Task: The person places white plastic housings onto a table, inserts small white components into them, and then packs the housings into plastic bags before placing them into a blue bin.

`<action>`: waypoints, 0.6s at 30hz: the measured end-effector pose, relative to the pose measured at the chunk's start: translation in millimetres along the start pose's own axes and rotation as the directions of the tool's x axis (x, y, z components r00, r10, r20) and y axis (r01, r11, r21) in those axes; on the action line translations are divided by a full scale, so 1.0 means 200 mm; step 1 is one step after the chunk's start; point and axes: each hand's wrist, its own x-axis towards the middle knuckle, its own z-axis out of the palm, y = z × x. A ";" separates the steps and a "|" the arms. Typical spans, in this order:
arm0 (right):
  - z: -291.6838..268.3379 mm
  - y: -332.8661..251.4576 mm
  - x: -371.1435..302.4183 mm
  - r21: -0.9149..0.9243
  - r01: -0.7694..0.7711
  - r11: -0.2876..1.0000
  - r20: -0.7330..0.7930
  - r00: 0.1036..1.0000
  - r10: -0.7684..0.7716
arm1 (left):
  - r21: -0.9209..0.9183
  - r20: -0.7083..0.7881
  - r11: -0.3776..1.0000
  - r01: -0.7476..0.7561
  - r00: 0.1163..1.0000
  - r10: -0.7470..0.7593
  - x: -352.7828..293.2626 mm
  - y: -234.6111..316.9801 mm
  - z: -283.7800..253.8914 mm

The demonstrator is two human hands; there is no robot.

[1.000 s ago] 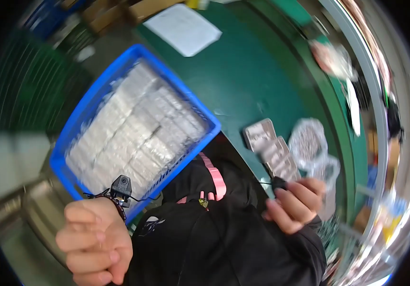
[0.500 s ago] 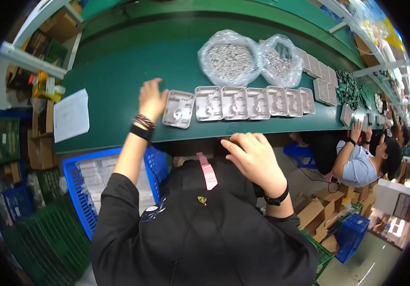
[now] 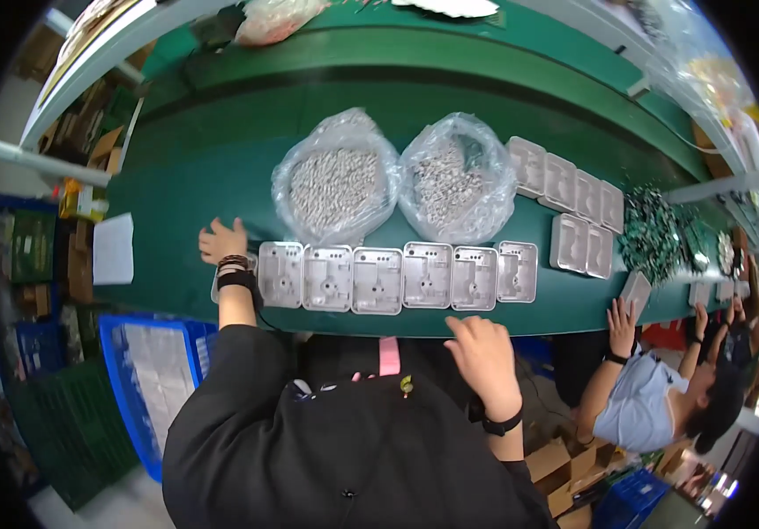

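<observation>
Several grey housing shells, shallow rectangular boxes with moulded posts and holes, lie open side up in a row, one of them a middle shell (image 3: 377, 280). My left hand (image 3: 223, 242) is at the row's left end, fingers spread. The hand and wrist mostly hide the end shell (image 3: 217, 284), so contact is unclear. My right hand (image 3: 483, 351) hovers by the table's front edge below the right part of the row, fingers loosely apart with nothing in them. Behind the row stand two clear plastic bags of small grey metal-looking parts, a left bag (image 3: 335, 189) and a right bag (image 3: 450, 181).
More grey shells (image 3: 560, 181) stand at the back right beside a heap of dark green pieces (image 3: 653, 234). A co-worker (image 3: 639, 397) sits at the right, a hand on a tilted shell (image 3: 633, 294). A paper sheet (image 3: 113, 249) lies left; a blue crate (image 3: 123, 388) stands below.
The view has shifted, so the table fills more of it. My left hand has come over the end shell, which showed fully before. My right hand has moved closer to the table edge.
</observation>
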 end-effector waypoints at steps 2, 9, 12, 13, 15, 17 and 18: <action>-0.01 0.15 -0.02 -0.012 0.008 1.000 0.070 0.997 -0.007 | 0.020 0.147 0.996 0.087 0.985 -0.089 -0.01 -0.19 0.08; -0.01 0.34 0.17 -0.038 0.202 0.979 0.136 0.971 -0.195 | -0.028 0.470 0.977 0.213 0.865 -0.175 -0.17 -0.28 0.09; 0.00 0.35 0.26 0.056 0.235 0.970 0.195 0.951 -0.241 | 0.002 0.479 0.977 0.212 0.858 -0.187 -0.19 -0.20 0.10; 0.01 0.37 0.28 0.055 0.234 0.971 0.197 0.950 -0.240 | 0.007 0.338 0.983 0.183 0.925 -0.174 -0.20 -0.17 0.09; 0.03 0.41 0.27 0.056 0.229 0.972 0.183 0.954 -0.236 | 0.016 0.034 0.993 0.116 0.993 -0.117 -0.22 -0.03 0.04; 0.02 0.48 0.29 0.054 0.217 0.975 0.166 0.960 -0.223 | -0.185 -0.286 0.941 -0.283 0.932 0.224 -0.25 0.23 0.00; 0.03 0.51 0.31 0.036 0.226 0.973 0.162 0.960 -0.229 | -0.285 -0.265 0.847 -0.448 0.886 0.380 -0.26 0.39 -0.01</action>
